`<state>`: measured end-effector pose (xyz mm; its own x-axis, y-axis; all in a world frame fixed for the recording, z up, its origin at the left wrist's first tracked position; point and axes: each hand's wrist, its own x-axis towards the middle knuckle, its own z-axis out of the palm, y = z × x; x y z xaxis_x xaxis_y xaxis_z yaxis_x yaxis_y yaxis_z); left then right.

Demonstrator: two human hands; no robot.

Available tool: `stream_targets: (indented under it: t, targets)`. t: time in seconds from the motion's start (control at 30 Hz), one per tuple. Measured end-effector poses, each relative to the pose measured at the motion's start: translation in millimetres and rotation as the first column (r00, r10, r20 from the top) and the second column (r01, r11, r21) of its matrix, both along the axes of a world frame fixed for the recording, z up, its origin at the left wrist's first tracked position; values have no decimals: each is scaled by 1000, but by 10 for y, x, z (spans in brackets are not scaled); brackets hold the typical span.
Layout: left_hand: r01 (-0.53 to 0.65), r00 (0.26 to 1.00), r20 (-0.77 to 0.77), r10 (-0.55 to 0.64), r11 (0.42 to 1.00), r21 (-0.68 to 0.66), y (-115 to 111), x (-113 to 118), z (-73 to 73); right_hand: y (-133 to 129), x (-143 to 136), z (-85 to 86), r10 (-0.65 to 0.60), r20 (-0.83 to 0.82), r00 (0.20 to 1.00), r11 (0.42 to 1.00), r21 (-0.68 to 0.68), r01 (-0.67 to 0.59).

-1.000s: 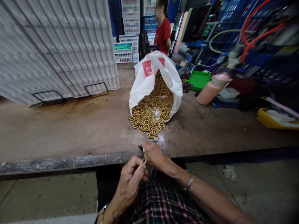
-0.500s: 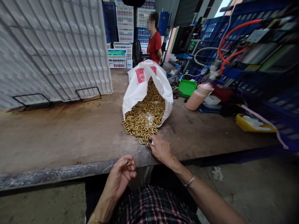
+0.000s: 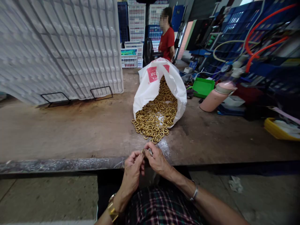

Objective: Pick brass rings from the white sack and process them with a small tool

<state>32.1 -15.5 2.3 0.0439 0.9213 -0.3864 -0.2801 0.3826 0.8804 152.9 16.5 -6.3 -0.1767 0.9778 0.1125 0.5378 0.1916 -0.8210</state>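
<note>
My left hand (image 3: 133, 170) is closed, with a brass-coloured ring (image 3: 142, 151) pinched at its fingertips. My right hand (image 3: 158, 161) meets it there, fingers curled in and thumb close to the ring. Between the right fingers shows a small metallic piece (image 3: 150, 152), perhaps a little tool; its kind I cannot make out. Just beyond the hands, a pile of brass-coloured rings (image 3: 150, 126) spills onto the bench. The rings come from the mouth of a white plastic bag (image 3: 146, 90) with red print, lying on its side.
White ribbed panels (image 3: 93, 47) stand on the bench (image 3: 70, 134) at left, by black wire stands (image 3: 102, 92). To the right are a green tray (image 3: 203, 88), a pink bottle (image 3: 214, 98), a yellow tray (image 3: 278, 131) and orange hoses (image 3: 250, 37). A person in red (image 3: 167, 42) is behind.
My right hand has drawn back from the ring pile to my left hand, which has risen towards it. Their fingertips now come together at a ring. The view has turned slightly left.
</note>
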Motion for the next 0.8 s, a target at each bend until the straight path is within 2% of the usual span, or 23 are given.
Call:
stream_targets:
  t: [0.1, 0.2, 0.27, 0.33, 0.43, 0.53, 0.67, 0.8]
  targets:
    - [-19, 971, -234, 42, 995, 103, 11, -82, -12, -3, -42, 43, 50, -52, 997, 997, -51, -53]
    - [35, 906, -413, 93, 956, 291, 14, -149, -18, 17, -43, 85, 87, -43, 995, 994, -70, -90]
    - [82, 870, -478, 120, 921, 381, 16, -172, -15, 32, -52, 97, 98, -34, 995, 991, -85, -100]
    - [111, 865, -490, 108, 911, 398, 20, -178, -2, 44, -70, 93, 91, -53, 995, 987, -126, -97]
    - [128, 912, -410, -13, 958, 255, 20, -174, 28, 51, -93, 80, 52, -102, 993, 980, -187, -70]
    - [162, 966, -211, -146, 985, 60, 9, -172, 48, 46, -96, 89, 47, -161, 986, 973, -214, -81]
    - [162, 987, -3, -162, 986, 42, -8, -169, 51, 45, -88, 123, 66, -221, 973, 973, -200, -111]
    - [147, 986, 68, -150, 988, 45, -11, -151, 50, 72, -87, 121, 48, -237, 970, 975, -201, -98]
